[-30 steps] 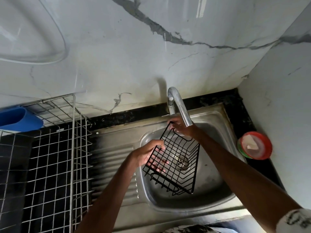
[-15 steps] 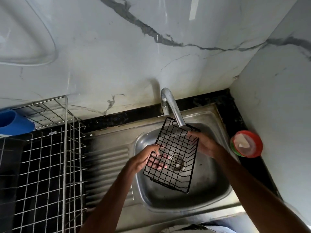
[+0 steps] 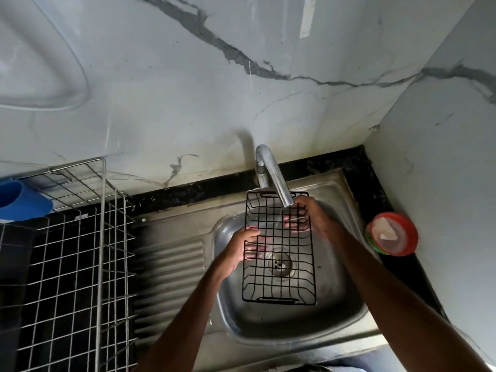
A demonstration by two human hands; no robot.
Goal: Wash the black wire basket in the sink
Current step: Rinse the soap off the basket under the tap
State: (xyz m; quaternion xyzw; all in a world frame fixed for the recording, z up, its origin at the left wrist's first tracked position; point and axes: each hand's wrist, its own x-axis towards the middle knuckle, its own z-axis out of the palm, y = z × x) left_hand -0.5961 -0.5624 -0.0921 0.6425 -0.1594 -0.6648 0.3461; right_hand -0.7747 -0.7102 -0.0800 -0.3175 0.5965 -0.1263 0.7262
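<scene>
The black wire basket (image 3: 279, 280) hangs over the steel sink (image 3: 330, 315), its long side running away from me and its far end under the faucet (image 3: 273, 175). A thin stream of water falls from the spout onto the basket's far right part. My left hand (image 3: 237, 251) grips the basket's left rim, fingers showing through the wires underneath. My right hand (image 3: 311, 218) grips the right rim near the far end, fingers curled under the grid. The drain shows through the basket's bottom.
A silver wire dish rack (image 3: 80, 259) stands on the black counter at the left, with a blue plastic holder (image 3: 21, 201) on its far corner. A red and green lidded container (image 3: 393, 234) sits on the counter right of the sink. Marble walls close off the back and right.
The basket has swung from a slanted position to lie straight under the faucet. My right hand has moved from the far end to the right rim. Water now falls on the basket.
</scene>
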